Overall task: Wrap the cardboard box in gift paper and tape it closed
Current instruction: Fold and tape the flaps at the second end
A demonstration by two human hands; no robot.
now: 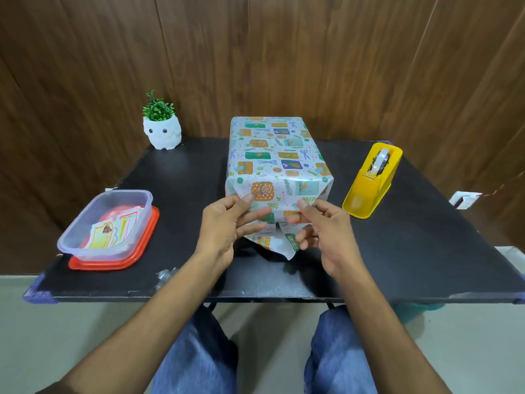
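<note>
A box wrapped in white gift paper with a colourful present pattern (277, 155) stands in the middle of the black table (176, 177); the cardboard itself is hidden. At its near end a loose paper flap (279, 240) hangs down to a point. My left hand (227, 226) pinches the flap's left side between thumb and fingers. My right hand (321, 228) pinches the right side the same way. A yellow tape dispenser (372, 183) with a clear tape roll sits to the right of the box.
A clear plastic tub (105, 223) with colourful cards rests on a red lid at the left. A white pot with a green plant (162, 129) stands at the back left. Crumpled tape bits (166, 274) lie near the front edge. A wooden wall is behind.
</note>
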